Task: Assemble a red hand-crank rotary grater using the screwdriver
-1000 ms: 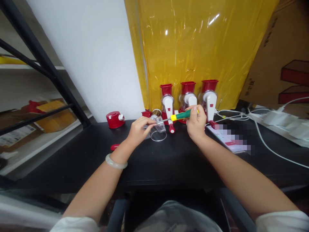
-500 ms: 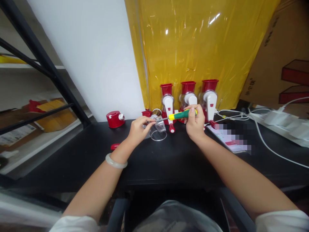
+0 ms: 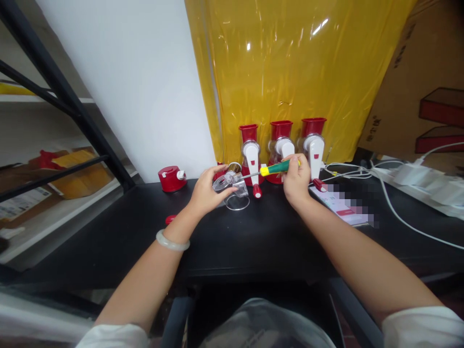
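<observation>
My right hand (image 3: 296, 179) is closed round the green and yellow handle of a screwdriver (image 3: 277, 167). Its metal shaft points left, the tip at or close to a clear plastic grater body (image 3: 238, 187). Round the left side of that body my left hand (image 3: 207, 191) curls, thumb in front and fingers behind. The clear body stands on the table with its round rim (image 3: 237, 209) toward me. Just behind it a metal grating drum (image 3: 234, 168) shows; whether it touches the body I cannot tell.
Three red and white rotary graters (image 3: 251, 150) stand in a row at the back. A red base (image 3: 172, 179) sits to the left, with a small red part (image 3: 170, 219) nearer me. On the right lie a phone (image 3: 340, 208), white cables and a power strip (image 3: 427, 188).
My left fingers were pinched by the screwdriver's tip; now they have spread round the clear grater body. The screwdriver has shifted slightly right with my right hand.
</observation>
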The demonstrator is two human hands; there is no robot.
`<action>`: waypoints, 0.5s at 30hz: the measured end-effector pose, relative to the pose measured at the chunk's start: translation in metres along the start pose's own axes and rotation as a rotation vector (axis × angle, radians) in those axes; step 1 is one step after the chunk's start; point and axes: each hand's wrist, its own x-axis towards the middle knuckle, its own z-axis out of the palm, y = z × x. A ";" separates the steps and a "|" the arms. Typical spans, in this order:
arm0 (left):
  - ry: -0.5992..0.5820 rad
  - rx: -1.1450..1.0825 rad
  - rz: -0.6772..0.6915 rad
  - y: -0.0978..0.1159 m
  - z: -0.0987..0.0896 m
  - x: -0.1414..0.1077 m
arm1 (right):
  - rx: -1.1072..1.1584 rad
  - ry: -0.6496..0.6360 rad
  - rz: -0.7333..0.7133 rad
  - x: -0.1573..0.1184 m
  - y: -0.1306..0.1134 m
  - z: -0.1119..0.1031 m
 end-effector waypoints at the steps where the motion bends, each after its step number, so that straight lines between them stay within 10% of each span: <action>1: -0.039 0.026 -0.024 -0.004 -0.001 0.000 | -0.007 0.018 0.009 0.003 0.004 -0.002; 7: -0.300 0.044 -0.115 -0.023 0.000 -0.006 | -0.078 0.053 -0.003 0.012 0.027 -0.010; 15: -0.265 0.042 -0.201 -0.023 0.005 -0.009 | -0.101 0.123 0.061 0.019 0.037 -0.012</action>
